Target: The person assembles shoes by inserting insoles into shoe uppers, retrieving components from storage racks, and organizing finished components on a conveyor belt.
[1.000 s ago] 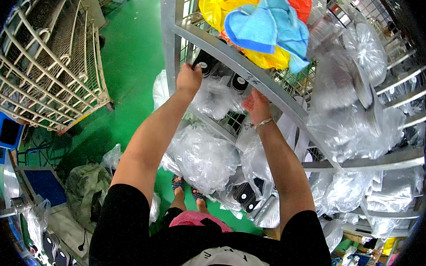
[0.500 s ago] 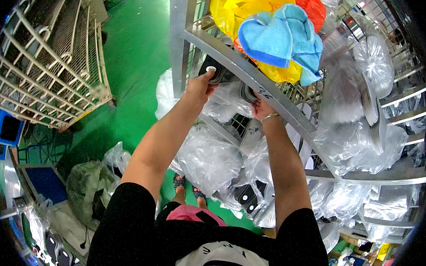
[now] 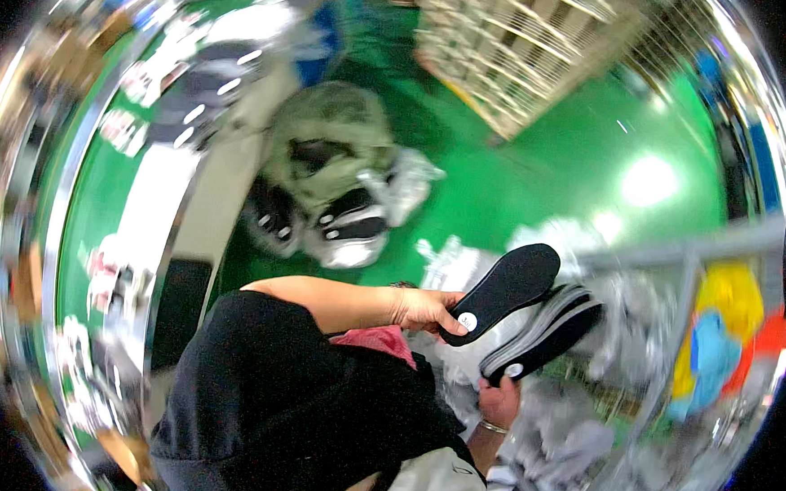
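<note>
My left hand [image 3: 432, 313] grips a black shoe insole [image 3: 509, 289] by its heel end, the thumb beside a round white sticker. Just to the right, my right hand [image 3: 499, 401] is closed round the heel end of a stack of insoles [image 3: 545, 334]. The stack has a black top, pale edges and a white sticker on its heel. Both lots point away to the upper right, side by side and close together. Whether the left hand holds one insole or more cannot be made out.
Clear plastic bags [image 3: 622, 323] and a grey metal rack [image 3: 744, 238] with yellow, red and blue items stand at right. On the green floor lie a greenish sack [image 3: 333, 125] and bagged insoles [image 3: 353, 230]. A long table [image 3: 199, 202] runs along the left; a wire cage [image 3: 513, 50] stands beyond.
My view has swung left, away from the rack. Both hands have come out of the rack with the insoles, which now show in full over the bags.
</note>
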Tool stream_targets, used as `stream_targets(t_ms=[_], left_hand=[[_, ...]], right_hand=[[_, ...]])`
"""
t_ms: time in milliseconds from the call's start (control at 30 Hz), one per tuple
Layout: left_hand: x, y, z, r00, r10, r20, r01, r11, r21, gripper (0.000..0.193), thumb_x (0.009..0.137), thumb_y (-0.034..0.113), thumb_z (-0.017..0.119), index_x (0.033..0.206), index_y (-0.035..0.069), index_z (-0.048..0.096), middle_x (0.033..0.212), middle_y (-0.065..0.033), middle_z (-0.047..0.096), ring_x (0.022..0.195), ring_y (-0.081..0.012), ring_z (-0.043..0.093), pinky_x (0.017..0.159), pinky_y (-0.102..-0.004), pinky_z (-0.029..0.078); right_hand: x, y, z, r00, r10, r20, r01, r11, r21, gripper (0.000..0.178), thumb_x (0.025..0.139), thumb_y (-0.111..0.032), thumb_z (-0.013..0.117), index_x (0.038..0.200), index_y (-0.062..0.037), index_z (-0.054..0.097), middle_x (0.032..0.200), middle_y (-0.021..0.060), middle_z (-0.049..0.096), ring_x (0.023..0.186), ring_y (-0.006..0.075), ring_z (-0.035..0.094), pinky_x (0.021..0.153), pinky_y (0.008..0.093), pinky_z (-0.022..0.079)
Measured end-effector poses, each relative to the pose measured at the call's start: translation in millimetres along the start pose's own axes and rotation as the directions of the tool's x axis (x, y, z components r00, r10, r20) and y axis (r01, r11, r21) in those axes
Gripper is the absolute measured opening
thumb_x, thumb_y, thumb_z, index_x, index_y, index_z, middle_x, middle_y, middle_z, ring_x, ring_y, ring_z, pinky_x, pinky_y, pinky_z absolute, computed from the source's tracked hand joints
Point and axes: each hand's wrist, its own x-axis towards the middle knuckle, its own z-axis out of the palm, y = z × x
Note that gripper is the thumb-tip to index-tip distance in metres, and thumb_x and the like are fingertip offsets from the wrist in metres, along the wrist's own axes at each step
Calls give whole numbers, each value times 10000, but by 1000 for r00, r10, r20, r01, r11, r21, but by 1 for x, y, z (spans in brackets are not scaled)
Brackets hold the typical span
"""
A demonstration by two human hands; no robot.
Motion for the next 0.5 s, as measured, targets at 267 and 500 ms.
stream_targets(t_ms=[267, 500], left_hand=[[-181, -49, -68, 572, 629, -527, -763, 644, -59, 573, 688, -13, 608, 1179, 109, 339, 1070, -14, 473, 971, -153, 465, 829, -332, 397], [-335, -74, -133, -11, 500, -866, -953, 257, 161, 539, 677, 122, 645, 1125, 206, 357, 1039, 29, 468, 948, -152, 456, 749, -408, 361]], right_hand=[[-3, -31, 180, 590, 235, 773, -395, 918, 22, 504, 700, 59, 510, 1173, -36, 366, 1080, 44, 479, 977, 175, 469, 829, 304, 385], [-44, -25, 397, 78, 409, 909, -142, 907, -396, 502, 738, -88, 581, 1181, -10, 358, 1072, 29, 486, 937, 116, 492, 765, 245, 425]])
